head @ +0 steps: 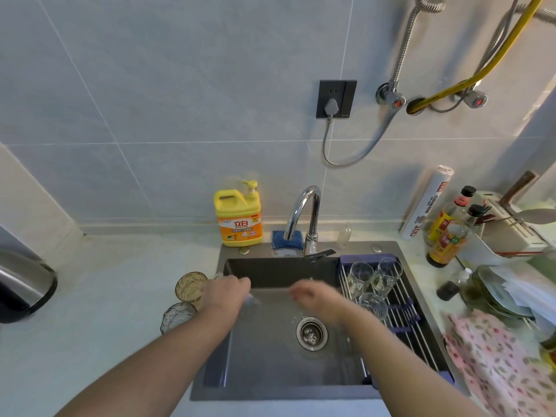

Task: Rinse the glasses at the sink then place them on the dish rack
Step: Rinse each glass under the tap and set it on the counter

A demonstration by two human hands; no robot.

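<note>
amber ribbed glass tumbler (191, 285) lies just left of left hand (226, 293) (nearer than right hand (313, 296)); both grips blurred, cannot tell.

Both hands are smeared with motion blur, tbh. The left grip (227, 291) has a pale glassy smear (252, 300) at its fingertips; can't tell what it is or whether the fingers wrap it. The right grip (316, 296) is just as mushy, fingers unreadable. The amber glass (189, 284) on the worktop (105, 296) is partly tucked behind the left grip. The right forearm covers the dish rack's (404, 296) near end. A dark appliance (21, 287) gets chopped by the left edge, the floral cloth (496, 365) by the right and bottom. The sauce bottle (445, 236) label's small print is too tiny to read.
</note>
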